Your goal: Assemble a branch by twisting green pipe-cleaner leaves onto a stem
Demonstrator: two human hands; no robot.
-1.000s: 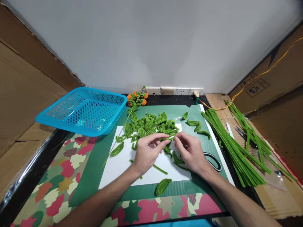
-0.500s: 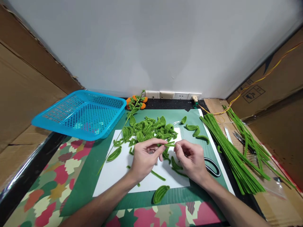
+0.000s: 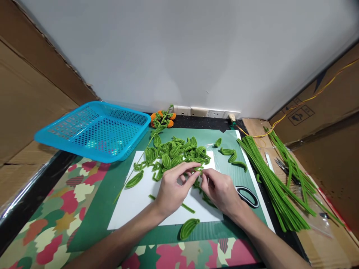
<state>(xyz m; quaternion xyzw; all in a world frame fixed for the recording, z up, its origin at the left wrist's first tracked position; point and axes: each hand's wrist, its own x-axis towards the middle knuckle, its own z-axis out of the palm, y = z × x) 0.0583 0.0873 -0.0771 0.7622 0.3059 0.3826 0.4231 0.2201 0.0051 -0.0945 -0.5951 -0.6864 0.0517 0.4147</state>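
Clock face centred on the hands: a person's 2 bare hands work close together over a desk. L hand (image 3: 172,188) is narrow at the tips, thumb & index pinching a short green chenille piece (image 3: 198,169) at the hub; the other fingers curl below. R hand (image 3: 221,186) is also narrow, fingertips bunched on the R end of the same piece, nearly touching the L thumb. Under the hands, a white paper sheet (image 3: 131,213) lies on a green mat (image 3: 95,228). Just beyond, at 11 o'clock, is a heap of looped green chenille leaves (image 3: 175,151), partly on the sheet. 1 loose leaf (image 3: 189,228) lies nr 6 o'clock, on the mat; a straight green strip (image 3: 188,208) shows nearer, beside the L wrist. At 2 o'clock are a few curled green pieces (image 3: 232,154). At 4 o'clock, a blk-&-white loop handle (image 3: 248,197), partly hidden by the R wrist. At 3 o'clock, a thick bundle of green chenille stems (image 3: 269,175). Btwn 9 & 10, a blue perforated plastic basket (image 3: 129,149); at 11, farther off, a stem w/ orange flowers (image 3: 169,123). Wall sockets (image 3: 199,112) at 12.
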